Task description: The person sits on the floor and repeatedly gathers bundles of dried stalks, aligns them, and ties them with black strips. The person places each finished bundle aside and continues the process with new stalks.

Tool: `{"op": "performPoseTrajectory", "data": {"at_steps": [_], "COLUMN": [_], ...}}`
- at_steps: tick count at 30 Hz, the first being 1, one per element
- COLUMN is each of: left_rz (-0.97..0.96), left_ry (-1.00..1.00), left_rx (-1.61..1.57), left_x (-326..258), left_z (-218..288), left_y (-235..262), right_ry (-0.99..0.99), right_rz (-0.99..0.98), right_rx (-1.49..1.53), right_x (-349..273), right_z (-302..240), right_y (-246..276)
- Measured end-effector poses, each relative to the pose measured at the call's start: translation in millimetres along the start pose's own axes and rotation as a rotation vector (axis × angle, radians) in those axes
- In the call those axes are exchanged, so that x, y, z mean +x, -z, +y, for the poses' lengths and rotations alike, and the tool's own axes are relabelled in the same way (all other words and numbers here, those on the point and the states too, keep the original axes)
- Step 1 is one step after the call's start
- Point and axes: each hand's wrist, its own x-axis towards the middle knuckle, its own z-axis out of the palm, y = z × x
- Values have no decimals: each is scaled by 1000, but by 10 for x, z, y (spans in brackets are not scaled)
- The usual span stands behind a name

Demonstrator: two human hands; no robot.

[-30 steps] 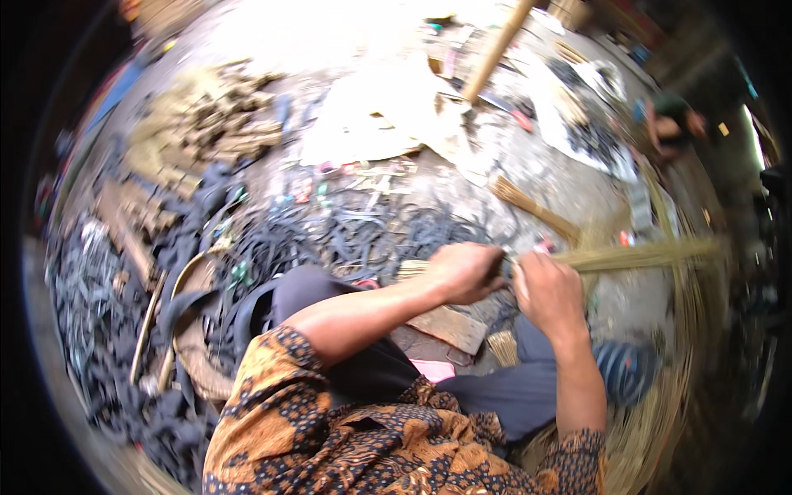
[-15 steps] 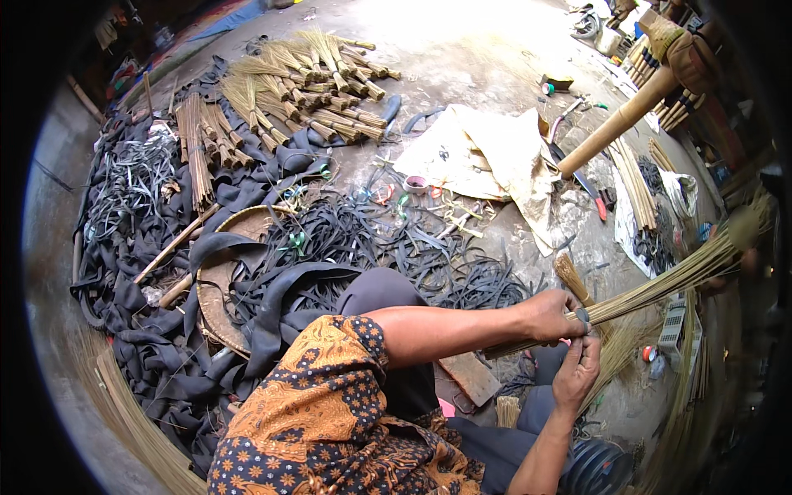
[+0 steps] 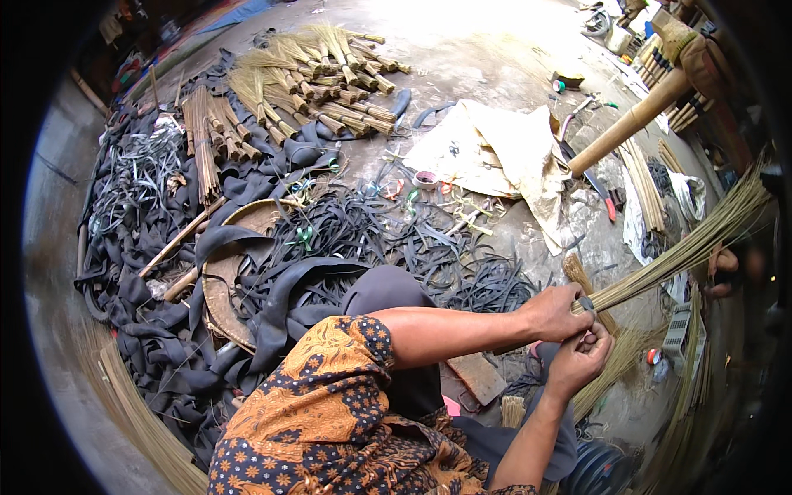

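Note:
My left hand is closed around the base of a long bundle of straw-coloured broom fibres that slants up to the right. Just below it, my right hand grips the same bundle's lower end, fingers curled tight. The two hands touch each other. A ring shows on one finger. Both forearms reach in from the lower edge, over a patterned orange and dark sleeve.
Black rubber strips cover the ground ahead, with a round woven tray at left. Bundled short brooms lie farther off. A cream cloth, a thick wooden handle and another person's hand are at right.
The view has steadied and tilted slightly. My right hand has risen to meet the left at the bundle's base; the fibre bundle stays slanted up to the right.

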Motion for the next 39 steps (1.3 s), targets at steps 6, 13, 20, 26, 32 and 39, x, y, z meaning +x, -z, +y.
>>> {"op": "performPoseTrajectory", "data": {"at_steps": [6, 13, 20, 26, 32, 39], "left_rz": [-39, -258, -175, -51, -485, -53], "left_ry": [-36, -58, -347, 39, 100, -52], "left_rx": [18, -210, -110, -504, -921, -426], "left_x": [-70, -34, -81, 65, -81, -141], "left_z": [69, -44, 128, 468, 451, 571], "left_y": [56, 55, -57, -16, -138, -474], "right_ry": [153, 259, -334, -437, -750, -384], "right_rz": [-43, -67, -514, -441, -1145, -676], "right_rx": [-105, -50, 1123, 515, 1416, 907], "right_x": [151, 200, -301, -687, -673, -605], "right_z": [-92, 46, 35, -163, 229, 330], "right_y": [129, 327, 278, 104, 627, 600]}}
